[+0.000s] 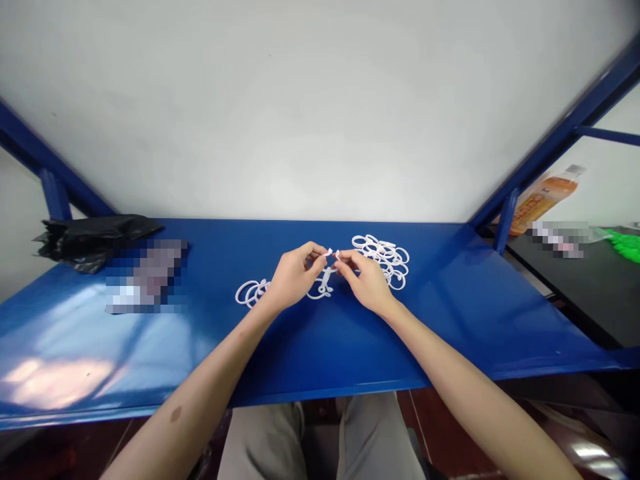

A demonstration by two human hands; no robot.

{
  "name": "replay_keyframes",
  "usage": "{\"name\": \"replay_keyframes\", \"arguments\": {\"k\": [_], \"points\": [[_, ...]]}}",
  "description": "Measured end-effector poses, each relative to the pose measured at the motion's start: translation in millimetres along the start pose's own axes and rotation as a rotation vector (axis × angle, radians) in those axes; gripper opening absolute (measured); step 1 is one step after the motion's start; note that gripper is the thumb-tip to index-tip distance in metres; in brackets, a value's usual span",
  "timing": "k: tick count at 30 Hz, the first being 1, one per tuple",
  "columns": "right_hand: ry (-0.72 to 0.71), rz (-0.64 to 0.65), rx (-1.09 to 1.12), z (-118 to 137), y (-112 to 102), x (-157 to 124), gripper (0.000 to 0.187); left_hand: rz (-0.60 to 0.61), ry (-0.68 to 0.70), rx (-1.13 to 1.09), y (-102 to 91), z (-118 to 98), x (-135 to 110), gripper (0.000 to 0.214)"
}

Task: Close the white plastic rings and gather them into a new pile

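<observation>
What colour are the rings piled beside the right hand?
White, seen in the head view: the ring pile against the blue table.

Both bare forearms reach forward and converge, the left hand (295,275) and right hand (364,279) nearly meeting at their fingertips; each pinches thumb against forefinger, the other fingers loosely curled, wrists held level

Bench setting: blue metal table (450,333) against a plain white wall (310,107).

I note blue frame struts (565,130) slanting up at both sides. The tabletop is glossy and shows a pale glare patch at its near left. A crumpled black bag (90,240) lies at the far left corner. To the right stands a darker table (595,293) with an orange bottle (545,193) and something bright green (627,243). Reddish floor (445,433) shows beneath.
</observation>
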State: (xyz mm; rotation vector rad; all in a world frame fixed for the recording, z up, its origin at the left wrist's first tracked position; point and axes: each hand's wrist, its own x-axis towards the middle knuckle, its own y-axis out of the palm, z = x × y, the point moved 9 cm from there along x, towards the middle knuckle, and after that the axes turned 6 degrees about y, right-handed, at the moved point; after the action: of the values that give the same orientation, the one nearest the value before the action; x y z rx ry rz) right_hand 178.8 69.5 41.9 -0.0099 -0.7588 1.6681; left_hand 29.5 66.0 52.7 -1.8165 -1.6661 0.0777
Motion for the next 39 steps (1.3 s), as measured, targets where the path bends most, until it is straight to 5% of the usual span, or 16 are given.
{"name": "replay_keyframes", "arguments": {"k": [6, 9, 13, 18, 23, 33, 39], "points": [[0.086, -0.040, 0.082, -10, -8, -1, 0.013, 0.048, 0.002, -0.025, 6.2, -2, -3, 0.028], [0.068, -0.035, 0.052, -4, -9, -2, 0.014, 0.187, 0.069, 0.033, 18.0, -10, -6, 0.043], [-0.002, -0.049, -0.029, 5, -13, -3, 0.014, 0.306, 0.095, 0.113, 28.8, -13, -8, 0.023], [-0.147, -0.113, -0.135, 13, -25, -4, 0.014, 0.251, 0.065, 0.135, 19.7, -5, -3, 0.013], [-0.146, -0.116, -0.159, 8, -30, -3, 0.015, 0.169, 0.047, 0.159, 8.1, 1, 0, 0.019], [-0.153, -0.143, -0.174, 10, -34, -3, 0.015, 0.157, 0.036, 0.600, 3.8, 17, -1, 0.034], [-0.154, -0.147, -0.205, 10, -33, -4, 0.013, 0.049, 0.143, 0.506, 0.5, -5, -2, 0.028]]}}
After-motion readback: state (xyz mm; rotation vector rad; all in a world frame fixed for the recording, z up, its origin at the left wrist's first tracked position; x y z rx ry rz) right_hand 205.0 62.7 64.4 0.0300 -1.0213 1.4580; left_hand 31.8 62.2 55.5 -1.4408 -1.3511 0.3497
